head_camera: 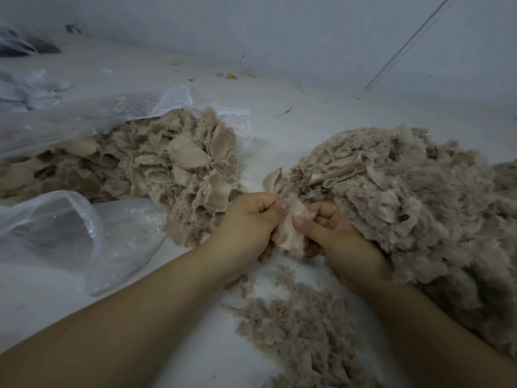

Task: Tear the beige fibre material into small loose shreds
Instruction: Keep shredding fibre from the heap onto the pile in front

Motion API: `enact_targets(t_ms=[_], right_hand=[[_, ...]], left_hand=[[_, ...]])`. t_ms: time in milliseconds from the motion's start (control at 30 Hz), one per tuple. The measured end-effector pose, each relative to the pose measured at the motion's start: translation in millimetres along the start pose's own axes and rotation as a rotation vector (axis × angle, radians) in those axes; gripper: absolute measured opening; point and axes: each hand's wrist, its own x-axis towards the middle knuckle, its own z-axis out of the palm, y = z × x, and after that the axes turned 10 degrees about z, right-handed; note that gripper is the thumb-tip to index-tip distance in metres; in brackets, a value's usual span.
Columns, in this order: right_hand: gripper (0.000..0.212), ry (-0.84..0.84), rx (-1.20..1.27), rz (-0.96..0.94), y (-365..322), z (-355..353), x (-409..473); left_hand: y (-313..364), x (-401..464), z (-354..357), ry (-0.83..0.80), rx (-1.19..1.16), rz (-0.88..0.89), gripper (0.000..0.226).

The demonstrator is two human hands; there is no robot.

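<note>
Centrally, the left hand [251,219] and right hand [333,233] each pinch one small beige woven fibre scrap [288,228] above the white floor [195,317]. Thumbs set so close risk slipping off; the untorn scrap could drop into the loose beige shred pile [419,197].

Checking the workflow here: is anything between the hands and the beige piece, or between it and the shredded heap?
Nothing visible. The left hand and right hand already pinch the beige piece directly. The shredded heap lies right beside the right hand, with nothing between.
</note>
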Motion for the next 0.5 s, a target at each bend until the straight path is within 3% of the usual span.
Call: enact_targets(t_ms=[67,167,233,300,400,500], right_hand=[[0.015,0.001,-0.011,-0.016,0.9,-0.8,1.1],[0.023,-0.073,-0.088,-0.045,-0.9,-0.9,-0.3],[0.015,-0.091,-0.078,-0.058,-0.5,-2.2,-0.1],[0.007,-0.068,-0.047,-0.060,0.5,-2.6,0.5],[0.011,-0.023,-0.009,-0.051,1.2,-1.2,0.8],[0.005,-0.027,0.049,-0.043,0.9,0.1,-0.5]], left_hand=[[2.3,-0.2,-0.3,0.014,-0.032,-0.023,0.035],[3.7,2.0,0.9,-0.003,0.075,0.076,0.033],[1.9,3.9,2.3,0.038,0.117,0.111,0.032],[-2.6,5.5,1.5,0.109,0.027,0.063,0.037],[-2.3,6.8,-2.7,0.172,-0.078,0.021,0.044],[-0.5,4.6,-6.6,0.057,0.012,-0.002,0.046]])
